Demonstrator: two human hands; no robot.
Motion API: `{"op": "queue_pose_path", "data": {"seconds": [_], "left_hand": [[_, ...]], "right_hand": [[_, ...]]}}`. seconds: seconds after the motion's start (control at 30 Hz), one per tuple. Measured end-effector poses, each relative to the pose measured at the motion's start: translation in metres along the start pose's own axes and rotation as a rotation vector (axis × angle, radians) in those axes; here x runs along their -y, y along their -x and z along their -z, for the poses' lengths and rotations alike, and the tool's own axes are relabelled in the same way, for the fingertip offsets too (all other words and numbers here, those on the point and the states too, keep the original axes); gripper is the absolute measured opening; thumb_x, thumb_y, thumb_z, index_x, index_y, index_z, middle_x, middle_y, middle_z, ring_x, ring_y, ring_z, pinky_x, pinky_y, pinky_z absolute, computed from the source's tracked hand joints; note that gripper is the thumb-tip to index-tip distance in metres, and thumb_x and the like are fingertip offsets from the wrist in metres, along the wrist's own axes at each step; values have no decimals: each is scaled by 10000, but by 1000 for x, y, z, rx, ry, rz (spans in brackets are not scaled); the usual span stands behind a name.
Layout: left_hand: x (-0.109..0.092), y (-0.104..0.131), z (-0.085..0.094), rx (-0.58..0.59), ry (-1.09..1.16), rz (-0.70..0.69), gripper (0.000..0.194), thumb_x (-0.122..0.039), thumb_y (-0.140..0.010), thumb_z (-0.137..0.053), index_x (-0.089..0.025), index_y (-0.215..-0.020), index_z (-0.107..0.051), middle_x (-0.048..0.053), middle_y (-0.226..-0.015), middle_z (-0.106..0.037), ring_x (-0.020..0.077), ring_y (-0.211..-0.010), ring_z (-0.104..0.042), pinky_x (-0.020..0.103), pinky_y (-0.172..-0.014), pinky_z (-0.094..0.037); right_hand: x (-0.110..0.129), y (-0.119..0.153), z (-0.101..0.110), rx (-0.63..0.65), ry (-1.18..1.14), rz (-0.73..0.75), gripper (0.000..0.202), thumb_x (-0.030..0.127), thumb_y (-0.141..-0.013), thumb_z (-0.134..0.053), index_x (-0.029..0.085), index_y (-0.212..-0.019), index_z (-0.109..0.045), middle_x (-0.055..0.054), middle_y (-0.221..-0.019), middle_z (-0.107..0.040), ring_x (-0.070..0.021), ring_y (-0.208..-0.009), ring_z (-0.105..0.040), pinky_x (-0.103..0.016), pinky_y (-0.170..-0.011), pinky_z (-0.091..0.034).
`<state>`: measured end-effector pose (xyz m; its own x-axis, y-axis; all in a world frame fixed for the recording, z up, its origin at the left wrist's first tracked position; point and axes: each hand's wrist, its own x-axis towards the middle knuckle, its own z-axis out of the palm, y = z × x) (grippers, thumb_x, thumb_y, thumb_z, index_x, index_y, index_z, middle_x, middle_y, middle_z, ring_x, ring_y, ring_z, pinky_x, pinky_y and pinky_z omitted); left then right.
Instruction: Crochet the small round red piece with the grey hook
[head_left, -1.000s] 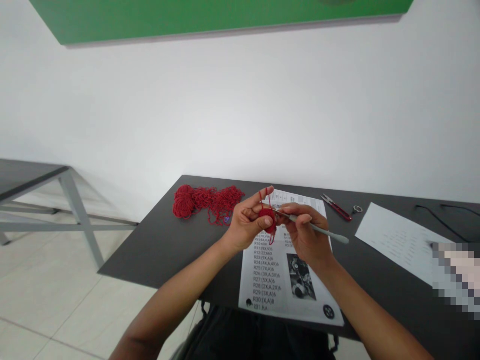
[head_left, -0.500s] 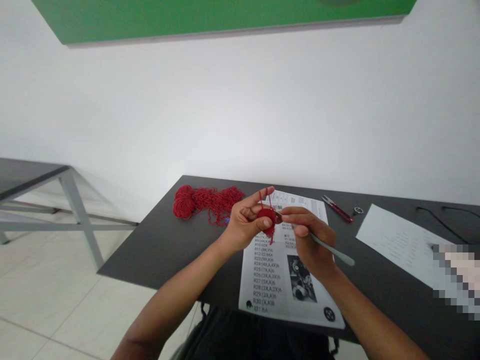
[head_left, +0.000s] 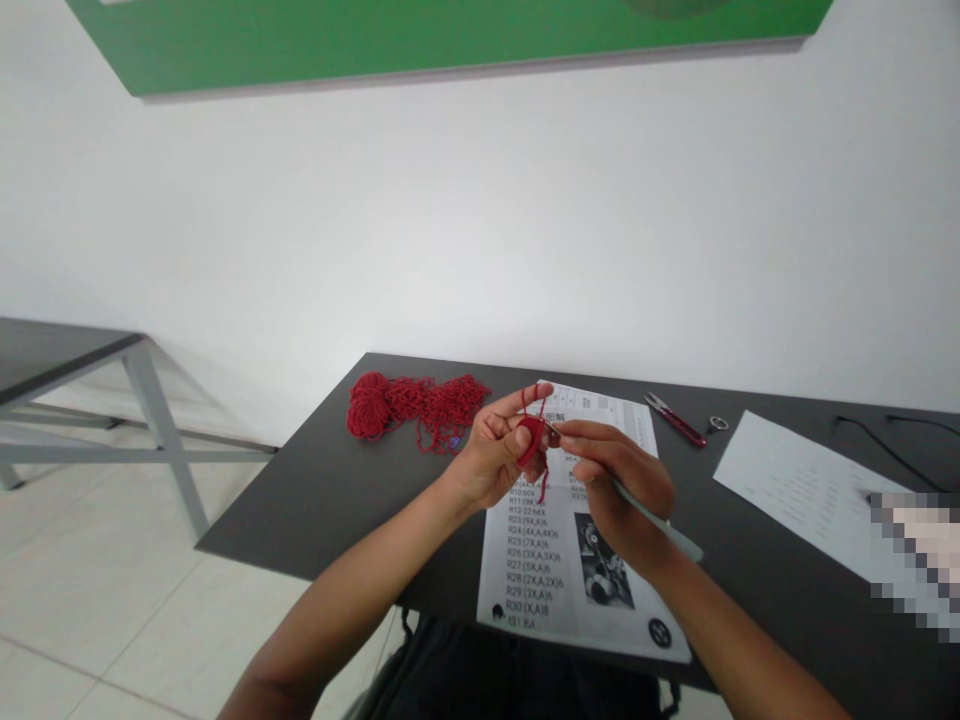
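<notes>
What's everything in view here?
crocheted piece: one, red, between hands
hook: one, grey, centre
yarn: one heap, red, left
trinket: one, purple, beside yarn
sheets: two, white, centre and right
snips: one, red, right
ring: one, silver, right
rods: two, black, right
pixelated patch: one, pinkish, right
tables: two, dark, centre and left
board: one, green, top
wall: one, white, behind
floor: one, pale, below
clothing: one, black, bottom
left hand: one, bare, pinching piece
right hand: one, bare, gripping hook
</notes>
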<state>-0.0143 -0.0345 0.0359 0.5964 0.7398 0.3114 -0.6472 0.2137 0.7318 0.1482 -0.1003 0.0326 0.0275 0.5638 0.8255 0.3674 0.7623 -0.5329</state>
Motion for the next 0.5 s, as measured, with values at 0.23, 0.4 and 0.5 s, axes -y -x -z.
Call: {"op": "queue_pose_path", "data": {"seconds": [0.23,0.4,0.5], "left_hand": [[3,0,-1,-17,8,-24,660,-368,-789,-896,-194,-1364,-624,-22,-722,-699,64,-465,-577,175,-475,-476],[2,0,0,-13,-6,-38,657,-361,-792,-895,-189,-1363,-620,-24,-714,-688,64,-481,-579,168,-473,-479],[0,0,-2,-42,35,-16,633,-339,-782,-903,-171,-1332,-637,-21,-704,-683,69,-490,-585,155,-454,-472]], "right_hand": [[6,4,-9,-84,-58,-65,187,403,-1025,-599,302,-1073,-749,-38,-1128,-808,-222,-1048,-774,-410,-915,-642],[-5,11,-21,-187,-303,-287,339,532,-1022,-546,281,-977,-770,-45,-1082,-813,-232,-1019,-777,-417,-891,-636],[-7,12,-23,-204,-338,-320,341,526,-1031,-533,286,-982,-770,-37,-1084,-813,-229,-1030,-779,-416,-905,-632]]}}
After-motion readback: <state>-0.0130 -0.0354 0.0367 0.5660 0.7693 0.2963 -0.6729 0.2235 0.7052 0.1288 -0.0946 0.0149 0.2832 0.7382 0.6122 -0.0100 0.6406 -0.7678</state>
